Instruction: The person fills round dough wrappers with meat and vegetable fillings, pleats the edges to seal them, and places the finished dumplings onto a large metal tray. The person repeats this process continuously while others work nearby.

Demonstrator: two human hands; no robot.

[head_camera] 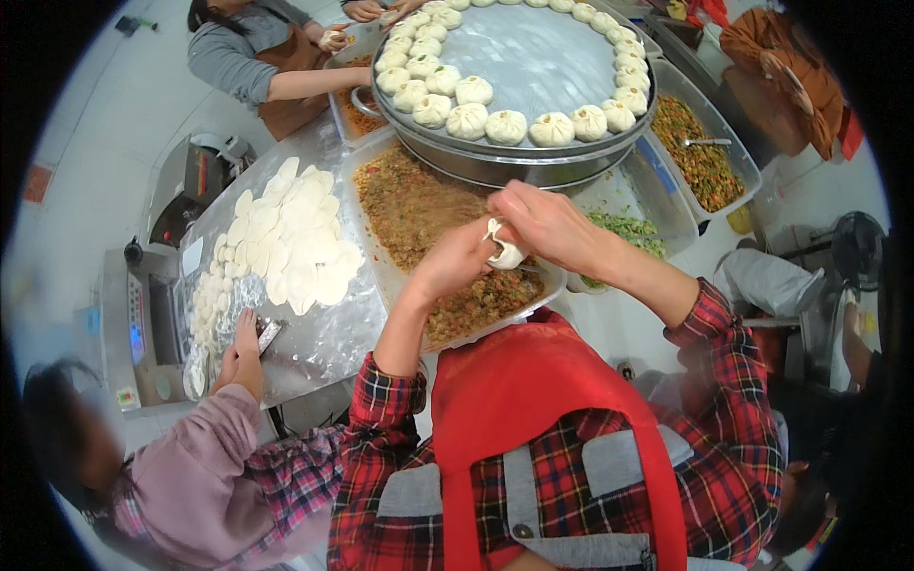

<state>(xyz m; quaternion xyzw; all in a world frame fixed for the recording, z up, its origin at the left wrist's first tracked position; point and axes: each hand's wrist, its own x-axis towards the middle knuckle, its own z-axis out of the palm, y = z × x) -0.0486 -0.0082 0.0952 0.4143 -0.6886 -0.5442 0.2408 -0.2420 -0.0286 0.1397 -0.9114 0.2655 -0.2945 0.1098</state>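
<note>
A partly closed dough bun (505,255) is between my two hands, its wrapper gathered near the top. My left hand (457,257) cups it from the left, and my right hand (544,223) pinches its upper edge. Below them is a plastic tub of chopped filling (400,214), with a utensil handle partly hidden by the bun. Beyond my hands stands a large round metal steamer (528,57), with pleated buns (468,121) around its rim. To the left, flat dough wrappers (300,228) lie overlapping on a floured metal table (343,342).
A co-worker's hands (246,342) press on the table at the left, near small dough pieces (211,296). Another co-worker's arm (321,82) reaches to the steamer. Tubs of mixed vegetable filling (689,153) and chopped greens (625,228) stand at the right.
</note>
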